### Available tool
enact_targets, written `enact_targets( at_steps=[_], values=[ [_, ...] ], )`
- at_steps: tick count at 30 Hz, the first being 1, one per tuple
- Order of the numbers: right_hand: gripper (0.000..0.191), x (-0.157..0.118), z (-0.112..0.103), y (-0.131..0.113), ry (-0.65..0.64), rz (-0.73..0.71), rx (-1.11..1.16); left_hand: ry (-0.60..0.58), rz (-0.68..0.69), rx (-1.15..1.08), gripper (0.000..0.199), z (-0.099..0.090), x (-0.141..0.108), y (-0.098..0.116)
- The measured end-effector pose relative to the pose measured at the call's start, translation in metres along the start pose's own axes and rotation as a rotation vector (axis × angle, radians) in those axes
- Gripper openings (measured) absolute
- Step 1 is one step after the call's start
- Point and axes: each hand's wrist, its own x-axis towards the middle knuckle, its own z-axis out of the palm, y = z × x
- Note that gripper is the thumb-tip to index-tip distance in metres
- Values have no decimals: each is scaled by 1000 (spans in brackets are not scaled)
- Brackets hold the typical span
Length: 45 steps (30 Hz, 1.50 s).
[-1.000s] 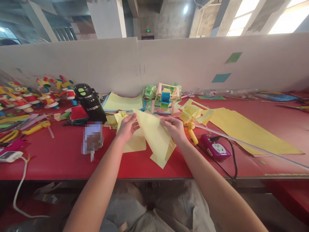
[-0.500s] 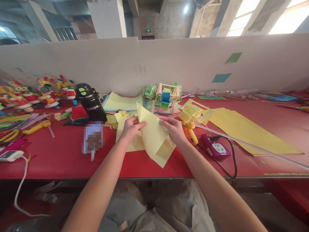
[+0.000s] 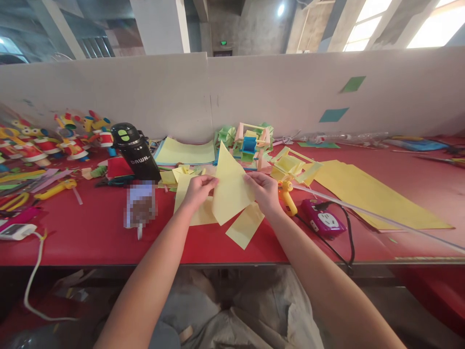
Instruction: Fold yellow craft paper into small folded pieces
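A sheet of pale yellow paper [image 3: 232, 186] is held up in front of me, tilted with one corner pointing up. My left hand [image 3: 199, 190] pinches its left edge between thumb and fingers. At the opposite edge my right hand [image 3: 263, 191] pinches it too. Beneath, a smaller yellow paper piece [image 3: 245, 228] lies slanted on the red table [image 3: 214, 247]. Another yellow sheet [image 3: 203, 213] rests flat below my left hand, partly covered. Just beyond my right hand is a yellow hot glue gun [image 3: 288, 198].
A black bottle [image 3: 136, 155] stands at left, near a blurred-out object [image 3: 140, 206]. Behind the paper sits a colourful stick-and-paper model [image 3: 250, 145]. A purple power socket [image 3: 323, 218], a long clear strip [image 3: 378, 216] and large yellow sheets [image 3: 378, 196] lie at right.
The held paper has turned from a curled, edge-on pose to a flatter one facing me, and has lifted off the smaller piece below. Both hands keep their pinch.
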Motion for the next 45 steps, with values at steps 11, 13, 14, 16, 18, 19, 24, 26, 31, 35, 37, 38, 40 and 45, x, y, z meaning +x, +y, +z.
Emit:
enact_targets(
  at_steps=[11,13,14,16,18,19,24,26,31,35,37,38,40,45],
  values=[
    [32,1,1,6,91,-87,-31,-120,16,184,28,-1,4,-11],
    [31,1,2,5,83,-96,-35,-45,87,287,25,-2,6,-13],
    [31,0,3,5,81,-98,-37,-9,122,340,25,-3,7,-14],
    [32,0,4,5,79,-97,-38,34,170,420,25,-4,8,-15],
    [32,0,3,5,76,-89,-37,26,202,439,24,-6,9,-14],
    [32,0,3,5,71,-84,-40,15,219,438,23,-7,9,-14],
    [36,0,0,8,-43,-16,-93,40,264,473,18,-13,10,-13],
    [38,1,1,9,-123,52,-81,80,272,488,17,-17,10,-13],
    [39,1,3,6,-157,171,-13,58,291,543,19,-28,12,-11],
    [52,1,2,-2,8,-48,-86,-166,279,604,23,-35,10,-10],
    [49,1,0,-4,-5,-151,-169,-260,260,645,24,-36,8,-9],
    [44,1,-1,-4,-38,-186,-224,-292,244,666,24,-37,7,-9],
    [30,2,-4,-2,-120,-226,-346,-339,200,706,25,-38,5,-8],
    [14,5,-12,6,-237,-366,-635,-333,145,847,24,-40,0,-2]
  ],
)
